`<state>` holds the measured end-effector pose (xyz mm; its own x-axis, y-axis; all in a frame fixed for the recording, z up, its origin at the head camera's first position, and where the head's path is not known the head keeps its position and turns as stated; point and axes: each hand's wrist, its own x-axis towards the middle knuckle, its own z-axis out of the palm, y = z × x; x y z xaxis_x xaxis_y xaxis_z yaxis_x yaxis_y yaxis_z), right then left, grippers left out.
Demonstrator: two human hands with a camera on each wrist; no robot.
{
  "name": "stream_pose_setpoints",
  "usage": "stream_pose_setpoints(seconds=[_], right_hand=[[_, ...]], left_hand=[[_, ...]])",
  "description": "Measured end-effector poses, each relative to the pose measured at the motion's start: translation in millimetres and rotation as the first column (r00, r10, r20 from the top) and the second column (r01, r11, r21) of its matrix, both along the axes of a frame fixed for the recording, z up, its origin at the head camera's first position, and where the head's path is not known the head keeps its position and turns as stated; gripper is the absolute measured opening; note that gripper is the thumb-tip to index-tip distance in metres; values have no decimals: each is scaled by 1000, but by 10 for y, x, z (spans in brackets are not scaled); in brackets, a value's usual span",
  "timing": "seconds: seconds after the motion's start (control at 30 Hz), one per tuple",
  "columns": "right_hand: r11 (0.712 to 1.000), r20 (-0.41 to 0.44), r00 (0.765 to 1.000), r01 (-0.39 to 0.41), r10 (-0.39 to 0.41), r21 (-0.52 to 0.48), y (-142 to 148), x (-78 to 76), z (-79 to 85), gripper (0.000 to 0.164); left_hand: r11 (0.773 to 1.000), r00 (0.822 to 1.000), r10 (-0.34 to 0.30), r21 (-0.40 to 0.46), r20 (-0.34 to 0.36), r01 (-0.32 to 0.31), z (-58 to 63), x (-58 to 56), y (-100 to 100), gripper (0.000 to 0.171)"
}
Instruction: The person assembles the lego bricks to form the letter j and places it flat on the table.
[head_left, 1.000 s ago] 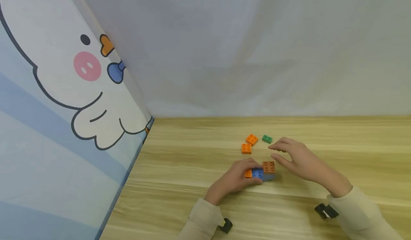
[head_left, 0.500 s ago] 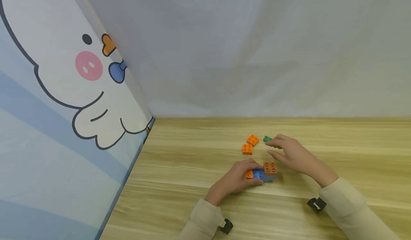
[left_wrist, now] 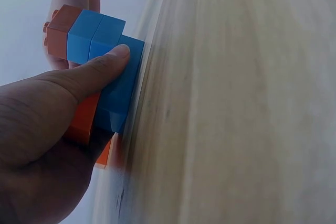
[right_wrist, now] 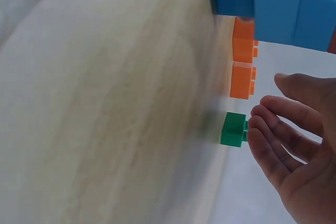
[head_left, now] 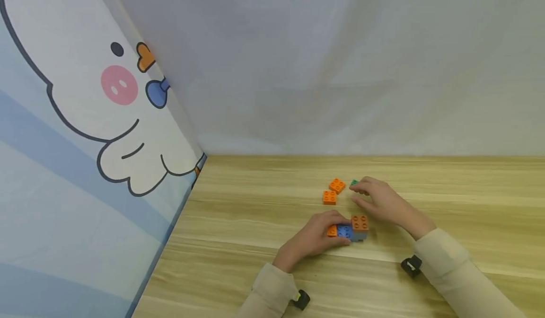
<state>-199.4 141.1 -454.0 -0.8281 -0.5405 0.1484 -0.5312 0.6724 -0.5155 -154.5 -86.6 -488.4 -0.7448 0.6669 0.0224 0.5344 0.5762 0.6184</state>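
My left hand (head_left: 312, 235) grips a built block of toy bricks on the table, thumb along its near side. The block has a long blue brick (left_wrist: 122, 85) at the bottom. An orange brick (left_wrist: 84, 119) sits on it beside the palm. At the far end blue bricks (left_wrist: 95, 35) rise as a small tower, topped by a brownish-orange brick (head_left: 359, 222). My right hand (head_left: 381, 202) reaches over a small green brick (right_wrist: 233, 129), its fingers loosely bent with the fingertips right at the studs. In the head view those fingers partly cover the green brick.
Two loose orange bricks, one farther back (head_left: 337, 185) and one nearer (head_left: 329, 197), lie left of the green brick. The wooden table (head_left: 238, 199) meets a pale cloth wall (head_left: 272, 95) at the back and a cartoon-printed panel (head_left: 76, 166) on the left.
My right hand has moved left and closer over the green brick, covering more of it. The left hand keeps its grip on the brick block, which stays in place.
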Motion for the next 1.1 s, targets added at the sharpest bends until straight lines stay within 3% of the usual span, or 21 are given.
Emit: stream_pose_setpoints(seconds=[0.67, 1.1], right_hand=[[999, -15, 999, 36, -36, -1, -231, -266, -128, 39], [998, 7, 999, 49, -49, 38, -356, -339, -144, 38]], left_hand=[[1000, 1000, 0, -13, 2, 0, 18, 18, -6, 44], [1000, 1000, 3, -15, -3, -4, 14, 3, 6, 44]])
